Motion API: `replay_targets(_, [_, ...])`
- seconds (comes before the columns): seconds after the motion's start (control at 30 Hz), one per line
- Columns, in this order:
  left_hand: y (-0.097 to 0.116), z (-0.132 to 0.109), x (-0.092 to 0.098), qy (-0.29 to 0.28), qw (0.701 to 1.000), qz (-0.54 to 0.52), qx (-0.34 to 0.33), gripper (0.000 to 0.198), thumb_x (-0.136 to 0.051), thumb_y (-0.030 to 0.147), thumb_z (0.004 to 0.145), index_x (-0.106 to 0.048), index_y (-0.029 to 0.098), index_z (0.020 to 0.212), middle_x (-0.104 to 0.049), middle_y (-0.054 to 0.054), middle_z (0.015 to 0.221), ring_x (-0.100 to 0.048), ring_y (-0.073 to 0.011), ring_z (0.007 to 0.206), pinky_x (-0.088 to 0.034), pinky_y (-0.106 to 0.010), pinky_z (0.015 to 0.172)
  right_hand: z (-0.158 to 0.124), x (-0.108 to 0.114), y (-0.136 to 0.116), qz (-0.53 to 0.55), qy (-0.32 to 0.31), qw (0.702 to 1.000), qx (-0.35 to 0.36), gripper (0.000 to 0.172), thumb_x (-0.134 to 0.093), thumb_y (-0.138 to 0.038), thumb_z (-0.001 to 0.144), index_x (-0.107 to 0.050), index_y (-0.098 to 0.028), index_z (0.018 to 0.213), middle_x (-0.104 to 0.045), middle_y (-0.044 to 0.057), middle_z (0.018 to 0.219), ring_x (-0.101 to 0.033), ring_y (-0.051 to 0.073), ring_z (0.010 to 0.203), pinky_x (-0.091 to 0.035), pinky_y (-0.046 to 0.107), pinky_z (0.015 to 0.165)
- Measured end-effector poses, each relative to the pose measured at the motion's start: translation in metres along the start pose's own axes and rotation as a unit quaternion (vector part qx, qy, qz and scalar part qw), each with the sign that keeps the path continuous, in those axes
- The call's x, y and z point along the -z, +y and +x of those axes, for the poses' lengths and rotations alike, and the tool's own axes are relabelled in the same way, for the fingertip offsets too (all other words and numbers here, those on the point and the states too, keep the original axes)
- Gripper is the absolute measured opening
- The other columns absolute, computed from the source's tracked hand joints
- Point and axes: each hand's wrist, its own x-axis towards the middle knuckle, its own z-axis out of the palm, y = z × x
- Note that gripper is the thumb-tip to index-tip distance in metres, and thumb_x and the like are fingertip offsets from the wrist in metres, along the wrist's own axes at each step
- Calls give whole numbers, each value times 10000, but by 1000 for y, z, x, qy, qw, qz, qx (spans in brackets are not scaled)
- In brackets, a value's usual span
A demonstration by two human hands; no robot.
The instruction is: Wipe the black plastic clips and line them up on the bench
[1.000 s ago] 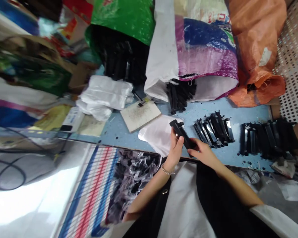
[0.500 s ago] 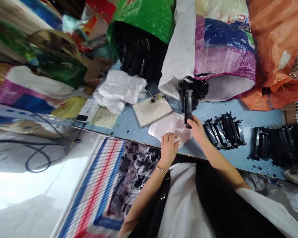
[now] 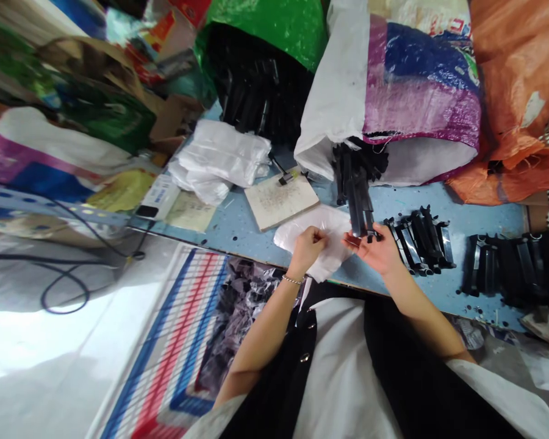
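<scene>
Left hand (image 3: pixel 307 249), at eleven o'clock, seems to pinch one pile of white film (image 3: pixel 333 221), where a light fingertip grip should best part thin layers; the right hand (image 3: pixel 380 249), at one, grasps at least one black piece (image 3: pixel 355 207). Two black clusters (image 3: pixel 423 241) lie toward two, three sacks (image 3: pixel 421 107) beyond, eleven to two.
</scene>
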Motion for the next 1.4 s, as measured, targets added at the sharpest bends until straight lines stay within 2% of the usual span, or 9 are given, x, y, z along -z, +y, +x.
replay_targets(0.2, [3,-7,9,-2,961,195,-197,365,-411,39,867,-722,179,997,-719,-129,1173,-660,-254,1114,-502,-474,1032,14,-4,17,-99,60,989,90,297,-742,-439,695,-638,-235,884,-682,-15,822,-637,178,756,-543,334,750])
replay_targets(0.4, [-3,-6,19,13,962,167,-214,555,-433,39,864,-558,174,1387,-585,-137,1414,-565,-245,1320,-481,-461,1123,-51,31,9,-20,-101,968,-228,509,-536,-561,800,-671,-120,1016,-615,41,746,-401,104,510,-345,252,451])
replay_targets(0.5, [0,-16,15,26,958,156,-240,646,-405,20,881,-432,186,1505,-515,-156,1482,-500,-259,1392,-433,-495,1168,-47,34,22,49,-120,947,-294,531,-525,-547,810,-663,-89,1040,-566,17,714,-318,84,492,-286,220,393])
replay_targets(0.7, [15,-57,-4,-73,921,123,-362,662,-329,47,973,-235,236,1600,-443,-151,1552,-441,-231,1444,-439,-437,1178,-12,18,42,-16,-30,987,-156,331,-682,-486,736,-633,-179,851,-599,-4,691,-413,85,522,-350,186,427])
replay_targets(1.03, [20,-75,4,-44,911,72,-403,698,-361,23,959,-263,307,1590,-538,-123,1466,-550,-215,1344,-517,-385,1104,-40,2,41,-140,-7,989,-43,448,-559,-634,831,-612,-190,811,-566,1,688,-395,101,525,-359,226,444])
replay_targets(1.13, [28,-79,-2,-108,900,88,-412,721,-408,35,928,-246,248,1598,-513,-154,1474,-523,-247,1365,-510,-432,1110,-50,-5,48,-283,37,957,56,285,-685,-480,814,-624,-205,856,-598,2,807,-552,149,733,-498,260,632])
replay_targets(1.23, [42,-92,13,-102,911,106,-386,613,-525,115,922,-418,214,1517,-587,-158,1359,-587,-264,1274,-550,-446,1055,-69,-10,40,-414,-85,902,93,484,-734,-406,810,-608,-208,1233,-649,58,1114,-611,184,942,-534,316,823])
replay_targets(1.33, [47,-120,67,-81,942,125,-302,362,-581,211,947,-632,256,1302,-681,-96,1183,-674,-214,1100,-578,-385,998,-78,-3,13,-525,-160,832,81,561,-663,-417,888,-535,-211,1394,-649,96,1233,-645,195,945,-539,330,816])
replay_targets(1.4, [33,-138,114,-122,952,171,-222,296,-592,308,948,-682,292,1230,-700,-66,1191,-689,-215,1089,-575,-366,991,-70,10,-7,-645,-24,754,123,464,-582,-396,946,-567,-194,1363,-656,122,1213,-645,221,945,-529,345,801])
